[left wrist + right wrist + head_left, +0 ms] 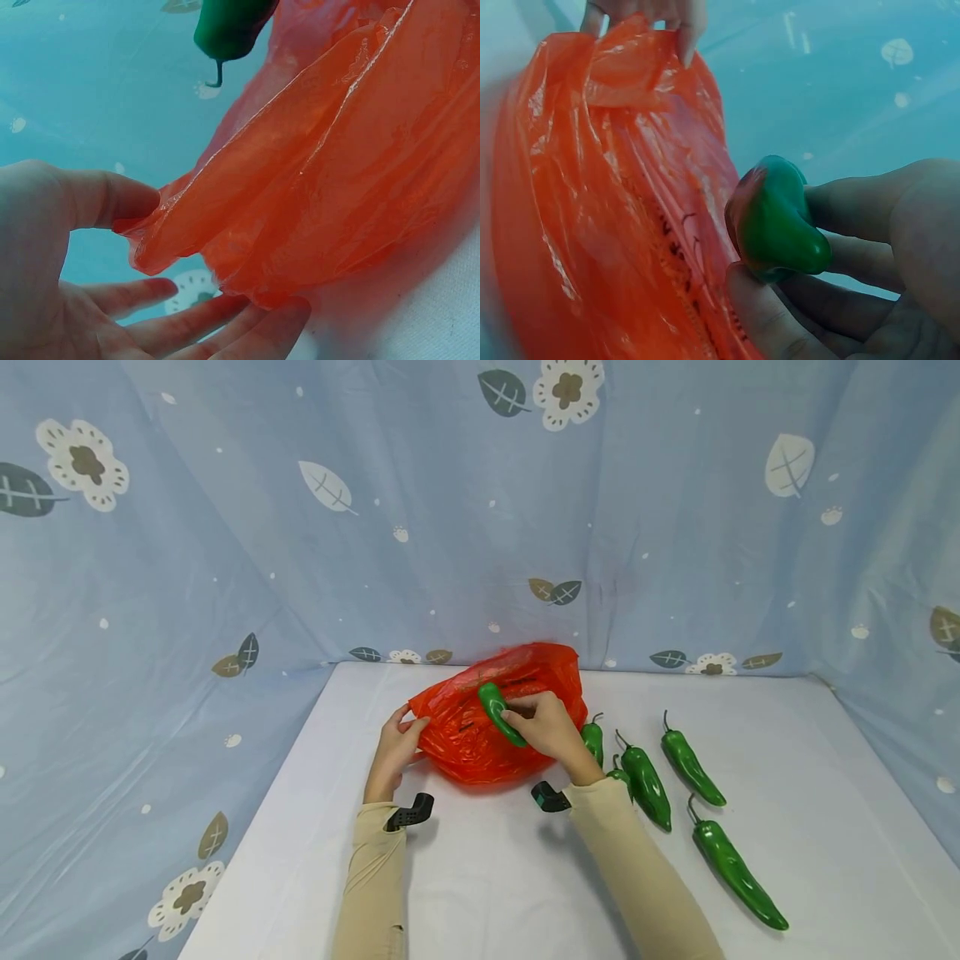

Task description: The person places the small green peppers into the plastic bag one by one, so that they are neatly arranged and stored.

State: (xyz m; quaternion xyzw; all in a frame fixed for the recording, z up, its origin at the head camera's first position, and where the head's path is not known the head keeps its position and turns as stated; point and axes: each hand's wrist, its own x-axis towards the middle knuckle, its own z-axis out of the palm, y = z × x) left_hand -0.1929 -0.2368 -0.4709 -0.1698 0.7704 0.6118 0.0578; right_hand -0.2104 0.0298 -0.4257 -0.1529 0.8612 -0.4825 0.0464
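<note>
The person's left hand (396, 747) is holding the edge of a red bag (480, 764) to its right while the right hand (551, 727) is pinching a green pepper (493, 703) over that bag, seemingly the bagging step, the next move probably calling for lowering it inside.

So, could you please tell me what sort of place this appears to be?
Probably a makeshift filming booth: blue fabric printed with leaves and flowers surrounds three sides of a flat white tabletop, and a curved black device sits by a long beige sleeve.
</note>
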